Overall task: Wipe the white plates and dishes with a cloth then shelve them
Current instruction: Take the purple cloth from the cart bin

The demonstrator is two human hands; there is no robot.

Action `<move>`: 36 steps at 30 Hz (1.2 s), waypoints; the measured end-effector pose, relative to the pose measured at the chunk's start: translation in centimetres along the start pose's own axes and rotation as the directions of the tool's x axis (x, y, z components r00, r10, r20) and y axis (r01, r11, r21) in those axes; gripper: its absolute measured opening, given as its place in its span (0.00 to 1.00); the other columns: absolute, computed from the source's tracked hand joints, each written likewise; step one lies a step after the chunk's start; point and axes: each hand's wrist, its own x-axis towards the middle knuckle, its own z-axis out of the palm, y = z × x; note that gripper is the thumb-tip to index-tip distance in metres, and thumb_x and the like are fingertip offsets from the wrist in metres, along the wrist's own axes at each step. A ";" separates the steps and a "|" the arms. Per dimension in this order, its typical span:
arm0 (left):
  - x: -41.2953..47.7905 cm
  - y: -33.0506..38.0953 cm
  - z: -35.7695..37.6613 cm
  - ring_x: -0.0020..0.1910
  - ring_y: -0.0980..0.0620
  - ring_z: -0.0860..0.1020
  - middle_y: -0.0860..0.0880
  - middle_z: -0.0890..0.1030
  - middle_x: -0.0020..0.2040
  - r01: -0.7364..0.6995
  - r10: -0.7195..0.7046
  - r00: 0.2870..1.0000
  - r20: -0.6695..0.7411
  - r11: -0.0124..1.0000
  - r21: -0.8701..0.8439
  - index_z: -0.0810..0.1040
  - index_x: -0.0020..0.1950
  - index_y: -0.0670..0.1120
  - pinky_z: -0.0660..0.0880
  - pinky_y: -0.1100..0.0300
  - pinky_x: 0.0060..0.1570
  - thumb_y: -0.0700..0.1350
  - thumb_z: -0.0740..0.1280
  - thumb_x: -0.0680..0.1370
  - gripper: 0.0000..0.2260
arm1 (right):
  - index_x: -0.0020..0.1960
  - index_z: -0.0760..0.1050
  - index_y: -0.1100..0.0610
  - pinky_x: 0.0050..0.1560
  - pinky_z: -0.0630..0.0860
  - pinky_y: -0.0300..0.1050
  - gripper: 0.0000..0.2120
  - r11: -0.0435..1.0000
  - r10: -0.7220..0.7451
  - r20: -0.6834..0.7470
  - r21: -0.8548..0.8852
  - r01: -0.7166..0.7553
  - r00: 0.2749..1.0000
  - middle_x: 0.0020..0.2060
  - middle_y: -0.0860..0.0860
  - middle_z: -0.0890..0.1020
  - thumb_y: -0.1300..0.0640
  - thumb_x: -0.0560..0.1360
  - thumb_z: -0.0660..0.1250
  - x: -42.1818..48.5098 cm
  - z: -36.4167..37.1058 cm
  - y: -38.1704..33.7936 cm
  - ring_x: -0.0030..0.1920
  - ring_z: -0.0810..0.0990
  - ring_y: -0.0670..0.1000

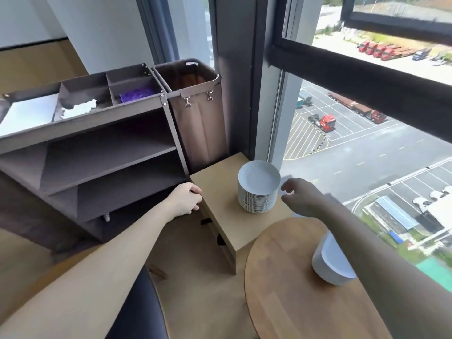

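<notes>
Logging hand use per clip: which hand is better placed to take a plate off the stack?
Right. The right hand hovers open beside the stack of plates, fingers toward its rim. The left hand is farther off, gripping the cart frame.

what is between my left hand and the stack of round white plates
Head view: only bare top of the low tan wooden cabinet, from the left hand gripping the brown cart's corner to the plate stack.
</notes>
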 end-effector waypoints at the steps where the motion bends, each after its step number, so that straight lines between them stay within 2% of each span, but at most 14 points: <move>1: 0.7 0.1 0.2 0.47 0.50 0.83 0.45 0.81 0.55 0.011 -0.011 1.000 0.004 1.000 0.007 0.76 0.63 0.45 0.79 0.57 0.45 0.37 0.64 0.81 0.11 | 0.69 0.74 0.61 0.63 0.71 0.47 0.19 1.000 0.006 0.015 -0.010 -0.006 1.000 0.65 0.57 0.78 0.59 0.79 0.64 0.9 0.0 0.2 0.66 0.76 0.57; 4: 3.0 1.4 0.5 0.47 0.50 0.84 0.44 0.81 0.57 0.013 -0.014 1.000 0.013 1.000 0.027 0.76 0.62 0.46 0.79 0.55 0.47 0.38 0.63 0.81 0.10 | 0.69 0.75 0.60 0.64 0.71 0.46 0.19 1.000 0.026 0.017 0.004 -0.026 1.000 0.66 0.56 0.78 0.58 0.80 0.65 3.4 -0.7 1.0 0.66 0.76 0.56; 10: 6.9 5.5 1.1 0.48 0.50 0.83 0.49 0.80 0.56 -0.063 0.062 0.997 0.034 0.997 0.048 0.76 0.60 0.48 0.79 0.60 0.44 0.39 0.63 0.82 0.08 | 0.70 0.75 0.61 0.58 0.69 0.43 0.19 0.995 0.063 -0.016 0.077 -0.061 0.998 0.65 0.56 0.79 0.60 0.79 0.64 7.3 -2.2 1.9 0.65 0.76 0.56; 15: 10.4 7.2 1.5 0.52 0.49 0.84 0.51 0.79 0.56 -0.103 0.093 0.990 0.102 0.990 0.096 0.76 0.62 0.49 0.82 0.51 0.56 0.40 0.63 0.82 0.10 | 0.72 0.73 0.60 0.57 0.68 0.43 0.21 0.988 0.099 -0.055 0.126 -0.092 0.994 0.67 0.55 0.78 0.60 0.79 0.64 9.2 -1.9 1.6 0.65 0.75 0.55; 17: 12.4 7.4 1.6 0.51 0.50 0.84 0.51 0.79 0.55 -0.118 0.104 0.986 0.131 0.988 0.104 0.76 0.62 0.49 0.82 0.52 0.56 0.40 0.63 0.82 0.10 | 0.72 0.73 0.59 0.60 0.69 0.44 0.21 0.982 0.129 -0.060 0.144 -0.119 0.990 0.67 0.55 0.77 0.60 0.80 0.64 9.8 -1.4 1.7 0.66 0.75 0.55; 19: 14.8 7.4 1.7 0.50 0.51 0.84 0.50 0.80 0.56 -0.137 0.116 0.978 0.172 0.984 0.117 0.76 0.62 0.50 0.82 0.54 0.53 0.41 0.63 0.82 0.10 | 0.72 0.73 0.59 0.64 0.71 0.47 0.21 0.972 0.180 -0.059 0.161 -0.168 0.982 0.67 0.55 0.77 0.59 0.79 0.64 10.3 -0.8 1.8 0.66 0.75 0.55; 22: 18.6 7.2 1.6 0.50 0.53 0.85 0.50 0.82 0.54 -0.176 0.138 0.961 0.240 0.974 0.145 0.77 0.61 0.53 0.82 0.51 0.56 0.43 0.64 0.81 0.10 | 0.70 0.73 0.60 0.66 0.72 0.51 0.20 0.951 0.270 -0.089 0.178 -0.252 0.959 0.66 0.56 0.78 0.58 0.79 0.65 11.4 0.2 1.8 0.65 0.76 0.56; 25: 22.2 7.1 0.9 0.51 0.52 0.85 0.49 0.82 0.56 -0.201 0.148 0.937 0.316 0.969 0.143 0.76 0.62 0.52 0.82 0.49 0.58 0.42 0.64 0.82 0.10 | 0.70 0.74 0.61 0.57 0.74 0.48 0.20 0.912 0.376 -0.114 0.217 -0.347 0.919 0.65 0.56 0.78 0.59 0.79 0.65 12.6 1.5 0.7 0.62 0.77 0.56; 27: 24.2 6.8 0.1 0.53 0.50 0.84 0.48 0.80 0.58 -0.200 0.141 0.919 0.368 0.972 0.127 0.75 0.65 0.48 0.81 0.49 0.60 0.40 0.63 0.83 0.11 | 0.71 0.74 0.60 0.56 0.73 0.47 0.20 0.890 0.423 -0.110 0.235 -0.390 0.899 0.65 0.56 0.78 0.59 0.80 0.64 13.6 2.8 -0.5 0.61 0.77 0.55; 31: 27.1 5.6 -1.8 0.54 0.47 0.84 0.46 0.80 0.57 -0.191 0.118 0.893 0.433 0.973 0.128 0.75 0.65 0.45 0.81 0.50 0.59 0.39 0.62 0.83 0.11 | 0.70 0.74 0.57 0.55 0.70 0.45 0.19 0.859 0.480 -0.099 0.252 -0.445 0.871 0.63 0.53 0.79 0.58 0.80 0.64 15.3 5.7 -3.2 0.58 0.76 0.53; 36: 29.7 2.9 -3.9 0.52 0.49 0.84 0.48 0.80 0.59 -0.175 0.095 0.875 0.476 0.976 0.127 0.76 0.64 0.48 0.82 0.50 0.58 0.41 0.63 0.83 0.10 | 0.69 0.76 0.55 0.61 0.72 0.48 0.18 0.855 0.488 -0.080 0.248 -0.456 0.869 0.62 0.51 0.79 0.58 0.79 0.64 17.0 8.3 -6.0 0.61 0.77 0.53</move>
